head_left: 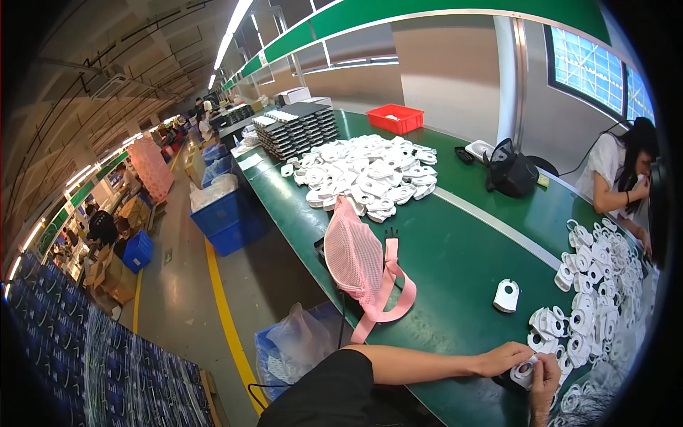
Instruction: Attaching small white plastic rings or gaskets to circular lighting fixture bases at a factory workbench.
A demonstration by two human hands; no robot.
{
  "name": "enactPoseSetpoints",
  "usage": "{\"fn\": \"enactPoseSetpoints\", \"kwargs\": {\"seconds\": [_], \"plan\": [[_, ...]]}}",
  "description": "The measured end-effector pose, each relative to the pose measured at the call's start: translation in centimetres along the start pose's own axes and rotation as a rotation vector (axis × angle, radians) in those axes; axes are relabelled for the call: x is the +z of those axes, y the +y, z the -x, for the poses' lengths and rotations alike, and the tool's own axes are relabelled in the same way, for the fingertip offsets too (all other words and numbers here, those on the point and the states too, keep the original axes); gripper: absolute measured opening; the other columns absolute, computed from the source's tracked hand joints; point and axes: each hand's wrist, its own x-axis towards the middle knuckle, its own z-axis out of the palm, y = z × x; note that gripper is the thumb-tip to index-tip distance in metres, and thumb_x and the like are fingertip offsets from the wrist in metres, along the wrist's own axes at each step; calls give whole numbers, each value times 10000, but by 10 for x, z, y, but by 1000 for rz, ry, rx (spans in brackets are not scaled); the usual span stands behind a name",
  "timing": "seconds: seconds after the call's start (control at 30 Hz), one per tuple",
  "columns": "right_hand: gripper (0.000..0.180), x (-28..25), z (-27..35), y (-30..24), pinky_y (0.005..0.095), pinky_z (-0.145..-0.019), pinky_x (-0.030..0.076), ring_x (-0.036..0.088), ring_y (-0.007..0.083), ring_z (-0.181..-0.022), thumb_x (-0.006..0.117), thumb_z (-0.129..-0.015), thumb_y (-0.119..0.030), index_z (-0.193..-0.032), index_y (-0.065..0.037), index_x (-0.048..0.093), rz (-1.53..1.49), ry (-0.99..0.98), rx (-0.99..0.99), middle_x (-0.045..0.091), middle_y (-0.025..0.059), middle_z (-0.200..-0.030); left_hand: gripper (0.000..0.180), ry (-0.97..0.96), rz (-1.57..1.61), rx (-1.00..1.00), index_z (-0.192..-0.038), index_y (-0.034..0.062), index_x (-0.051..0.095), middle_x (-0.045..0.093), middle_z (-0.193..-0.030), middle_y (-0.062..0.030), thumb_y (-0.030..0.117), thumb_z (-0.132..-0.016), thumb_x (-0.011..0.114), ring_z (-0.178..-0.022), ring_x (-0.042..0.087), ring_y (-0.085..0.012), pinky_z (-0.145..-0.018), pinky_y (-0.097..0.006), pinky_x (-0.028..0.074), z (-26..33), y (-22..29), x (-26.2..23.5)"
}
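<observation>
The right hand (544,384) is partly cut off by the dark rim; the white part (524,372) is mostly covered by fingers.

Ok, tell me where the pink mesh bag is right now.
In the head view the pink mesh bag lies on the green table near its left edge, between the far pile of white parts and the lone white part to its right.
</observation>
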Motion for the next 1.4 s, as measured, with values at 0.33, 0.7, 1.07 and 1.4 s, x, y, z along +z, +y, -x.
{"fn": "enactPoseSetpoints", "kwargs": {"seconds": [0.33, 0.7, 1.07, 1.4], "plan": [[129, 3, 4, -12, 246, -589, 370, 467, 108, -653, 491, -881, -85, -812, 16, 533, -20, -53, 91, 498, 47, -690, 254, 89, -744, 206, -698, 31, 501, 533, -639, -172, 201, -886, 482, -648, 514, -391, -575, -454, 391, 5, 5, 1], [92, 15, 3, -17, 208, -556, 352, 443, 54, -620, 498, -897, -94, -857, -14, 522, -214, 63, 230, 522, 5, -676, 249, 192, -274, 45, -939, 6, 462, 551, -731, -190, 238, -877, 528, -683, 542, -366, -610, -404, 410, 0, 14, 1], [206, 10, 2, 21, 190, -608, 352, 431, 41, -688, 463, -960, -209, -832, -54, 509, -409, 197, 211, 506, -28, -762, 292, 20, -273, 110, -1029, -18, 418, 551, -907, -227, 155, -826, 535, -864, 547, -393, -742, -415, 426, 7, 3, 14], [204, 8, 2, -2, 186, -625, 424, 528, 64, -701, 638, -777, -14, -956, -3, 540, -135, 128, 232, 566, 10, -810, 262, 29, -381, 39, -1032, 1, 436, 581, -887, -220, 166, -838, 498, -831, 558, -398, -710, -392, 437, 5, -5, 5]]}}
